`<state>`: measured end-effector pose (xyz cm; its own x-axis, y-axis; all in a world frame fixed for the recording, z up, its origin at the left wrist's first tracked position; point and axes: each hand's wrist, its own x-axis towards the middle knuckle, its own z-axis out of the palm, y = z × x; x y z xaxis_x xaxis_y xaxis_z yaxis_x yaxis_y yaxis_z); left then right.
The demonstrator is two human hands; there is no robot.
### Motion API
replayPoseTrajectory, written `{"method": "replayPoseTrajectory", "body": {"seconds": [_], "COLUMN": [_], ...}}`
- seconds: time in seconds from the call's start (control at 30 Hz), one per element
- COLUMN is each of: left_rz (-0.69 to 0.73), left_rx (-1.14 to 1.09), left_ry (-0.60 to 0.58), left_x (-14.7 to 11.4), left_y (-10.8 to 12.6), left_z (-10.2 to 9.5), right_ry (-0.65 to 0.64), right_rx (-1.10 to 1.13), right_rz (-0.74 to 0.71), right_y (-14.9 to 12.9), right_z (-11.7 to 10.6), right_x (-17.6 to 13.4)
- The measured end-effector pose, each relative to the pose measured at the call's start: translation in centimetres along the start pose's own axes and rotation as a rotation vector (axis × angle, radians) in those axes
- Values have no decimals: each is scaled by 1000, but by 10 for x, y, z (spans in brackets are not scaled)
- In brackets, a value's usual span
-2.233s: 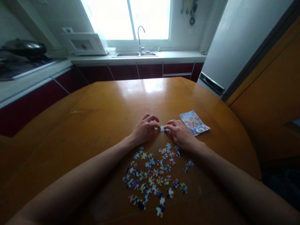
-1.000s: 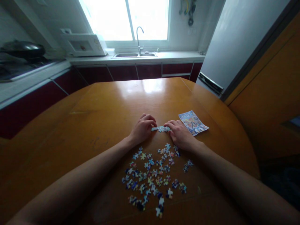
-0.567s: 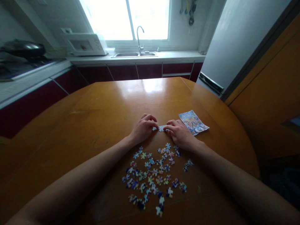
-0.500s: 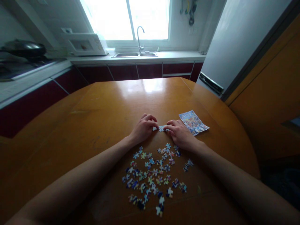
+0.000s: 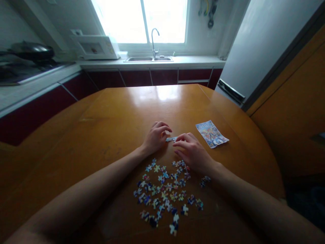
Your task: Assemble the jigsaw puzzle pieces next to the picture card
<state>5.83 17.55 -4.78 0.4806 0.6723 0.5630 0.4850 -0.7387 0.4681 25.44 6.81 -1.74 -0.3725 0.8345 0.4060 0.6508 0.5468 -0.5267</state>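
A short joined strip of jigsaw puzzle pieces [image 5: 171, 139] lies on the wooden table between my hands. My left hand [image 5: 157, 137] rests at its left end, fingers curved and apart from the thumb, which is beside or touching the strip. Over the strip's right part, my right hand [image 5: 192, 149] hovers with fingers spread and nothing visible between them; it hides that end. Nearer to me spreads a pile of loose jigsaw pieces [image 5: 165, 195], blue, white and multicoloured. A few dark pieces [image 5: 204, 181] sit apart, close to my right forearm.
A printed picture sheet [image 5: 212, 134] lies right of my right hand. Beyond the far rim of the wooden table [image 5: 122, 108] are a counter with a sink [image 5: 149, 59], a microwave [image 5: 95, 47] and a pan [image 5: 31, 51] on the stove. A fridge [image 5: 269, 47] stands at the right.
My right hand has come off the strip and shifted nearer to me, its fingers now raised and apart. The left hand's fingers have lifted slightly. The view has shifted a little.
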Motion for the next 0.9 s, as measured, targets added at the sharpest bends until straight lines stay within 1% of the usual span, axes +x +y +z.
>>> {"method": "replayPoseTrajectory", "body": {"seconds": [0.07, 0.17, 0.3, 0.4, 0.77, 0.9], "left_rz": [-19, -43, -58, -68, -89, -88], "left_rx": [-1, -5, -17, -21, -50, -54], "left_ry": [15, 33, 37, 36, 45, 52], "left_x": [0, 0, 1, 1, 4, 3], "left_y": [-1, -2, -1, 0, -2, -3], "left_z": [1, 2, 1, 1, 3, 4], "right_ry": [-53, -176, -320, -384, -443, -438], "right_rx": [5, -41, -70, -42, -55, -60], "right_rz": [-46, -121, -222, -257, -326, -308], "right_y": [-11, -23, -32, -37, -51, -53], "right_z": [4, 8, 11, 14, 25, 27], "right_x": [-3, -7, -9, -9, -8, -7]}}
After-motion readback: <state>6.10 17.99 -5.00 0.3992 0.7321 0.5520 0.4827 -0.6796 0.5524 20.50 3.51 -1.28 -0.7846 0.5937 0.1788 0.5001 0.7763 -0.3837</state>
